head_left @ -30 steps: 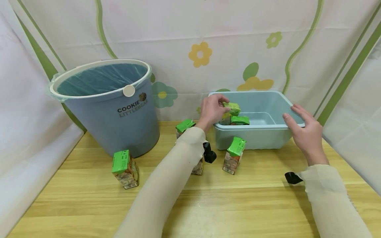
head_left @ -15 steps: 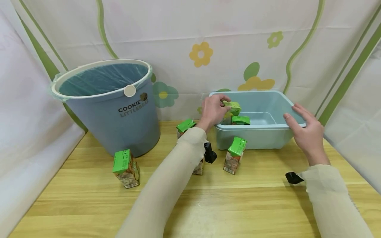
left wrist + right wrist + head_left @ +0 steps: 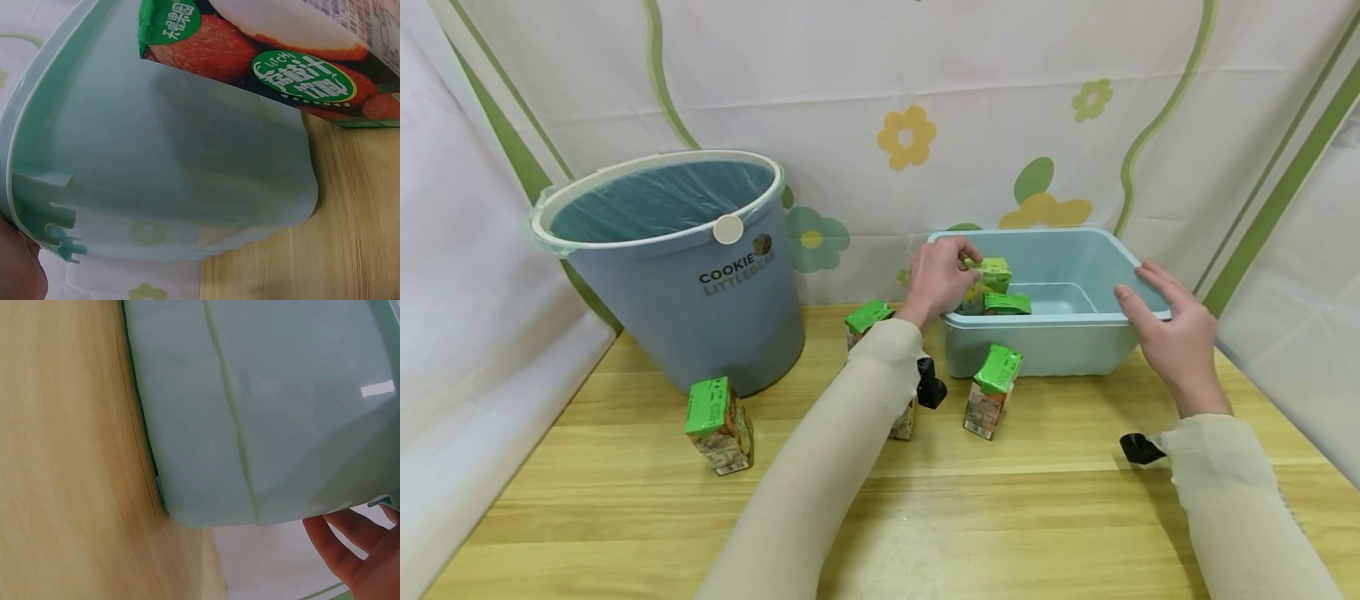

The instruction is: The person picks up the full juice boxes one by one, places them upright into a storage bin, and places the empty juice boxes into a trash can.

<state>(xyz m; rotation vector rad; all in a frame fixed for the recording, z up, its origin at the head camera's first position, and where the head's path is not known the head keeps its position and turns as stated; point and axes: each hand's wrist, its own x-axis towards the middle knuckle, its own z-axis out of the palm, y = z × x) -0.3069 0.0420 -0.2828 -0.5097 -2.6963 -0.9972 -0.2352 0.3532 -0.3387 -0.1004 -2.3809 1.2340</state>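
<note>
My left hand [image 3: 942, 279] reaches over the left end of a pale blue-green plastic basin [image 3: 1037, 346] in the head view. Its curled fingers and thumb pinch a green-topped juice carton [image 3: 996, 273] inside; part of that carton is hidden behind them. Beside it in the basin lies another juice carton [image 3: 1007, 304]. My right hand [image 3: 1176, 342] grips the basin's right rim, thumb on the front corner. In the right wrist view its fingers [image 3: 356, 531] sit at the end wall. Large in the left wrist view is a litchi drink carton [image 3: 306, 75], outside the basin.
A blue bucket [image 3: 700, 317] with a thin liner stands at the left. Juice cartons stand on the wooden table [image 3: 970, 525]: one before the bucket [image 3: 718, 425], one before the basin [image 3: 992, 392], others partly behind my left forearm [image 3: 868, 317]. Patterned cloth [image 3: 820, 75] hangs behind.
The carton at my left fingers has shifted slightly right within the basin. Both hands stay almost where they were; my right hand keeps its place on the rim.
</note>
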